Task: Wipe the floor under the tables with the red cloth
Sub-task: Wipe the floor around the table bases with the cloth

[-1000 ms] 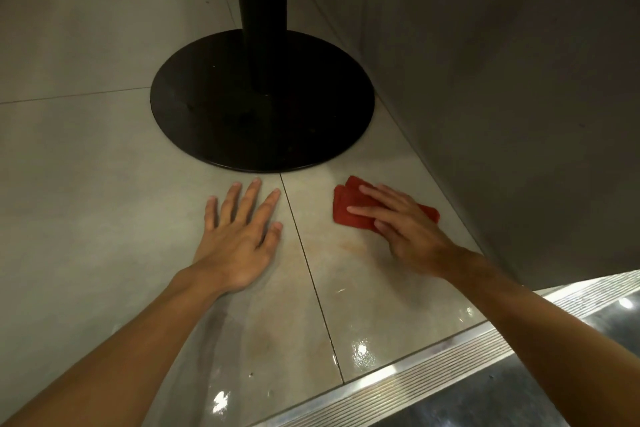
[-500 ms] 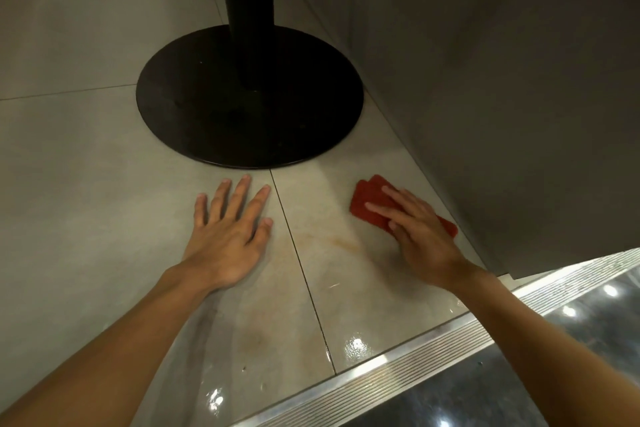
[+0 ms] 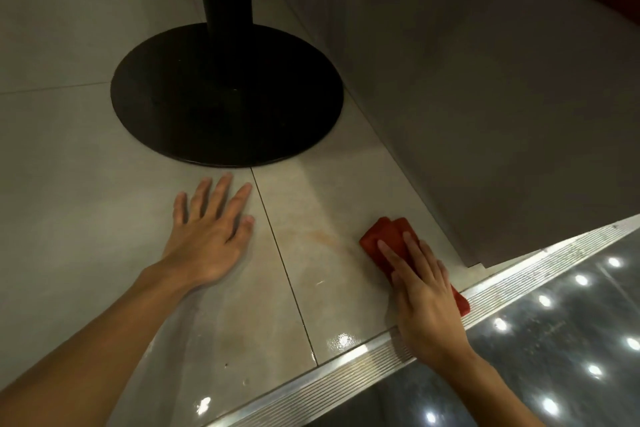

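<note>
**Two hands on the tile as wiping is carried out beside a counter base**

Pale tiled floor (image 3: 86, 184) is seen stretching under a pedestal counter, bounded on the right by a grey wall panel (image 3: 485, 80). The counter's round black base (image 3: 225, 97) is planted just beyond the hands, and a ribbed metal threshold strip (image 3: 346, 381) runs across the near edge. The left hand (image 3: 207, 243) is laid flat on the tile as a prop, its grip spread and holding nothing. The right hand (image 3: 426, 298) is pressed down on the folded red cloth (image 3: 384, 236), fingers straight and close together, nothing pinched. The cloth is lying on the floor near the wall corner, its near end touching the strip. A faint orange-brown smear (image 3: 322, 236) is visible on the tile between the two hands. The wiping step is judged to be in hand, with much floor around the base not yet covered. For the next stroke, the cloth would need to be kept flat under steady pressure and swept leftward over the smear. No container is shown.
</note>
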